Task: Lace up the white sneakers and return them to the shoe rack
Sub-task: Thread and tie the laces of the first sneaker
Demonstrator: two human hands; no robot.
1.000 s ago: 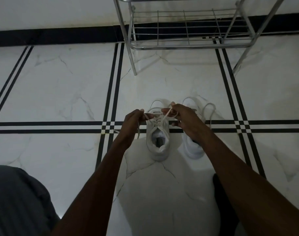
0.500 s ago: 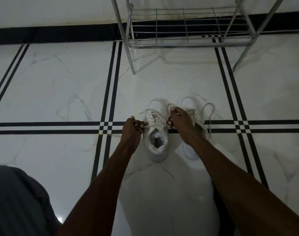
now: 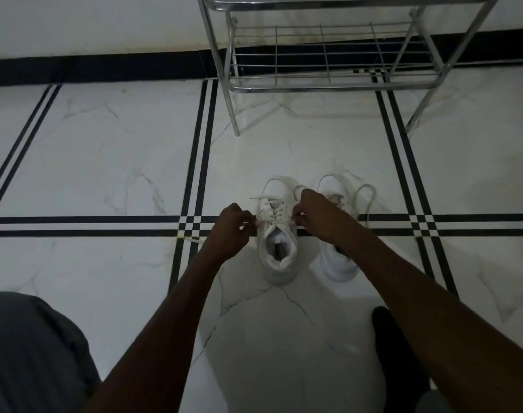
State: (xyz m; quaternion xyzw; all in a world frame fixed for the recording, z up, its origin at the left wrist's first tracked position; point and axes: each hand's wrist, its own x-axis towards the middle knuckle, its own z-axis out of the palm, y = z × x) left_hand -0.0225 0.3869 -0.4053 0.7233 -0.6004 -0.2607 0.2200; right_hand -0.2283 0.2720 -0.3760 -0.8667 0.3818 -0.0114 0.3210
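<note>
Left hand (image 3: 232, 226), right hand (image 3: 320, 217) pinching laces (image 3: 270, 217), left sneaker (image 3: 278, 248)

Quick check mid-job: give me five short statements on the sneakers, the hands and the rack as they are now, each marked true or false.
1. Both sneakers stand on the floor. True.
2. The left hand and the right hand each pinch lace at the left sneaker. True.
3. The right sneaker sits on the shoe rack. False: it is on the floor beside the left one, partly behind the right forearm.
4. The rack's lowest shelf holds a pair of shoes. False: no shoes show on it.
5. The sneakers' toes point toward the rack. True.
</note>
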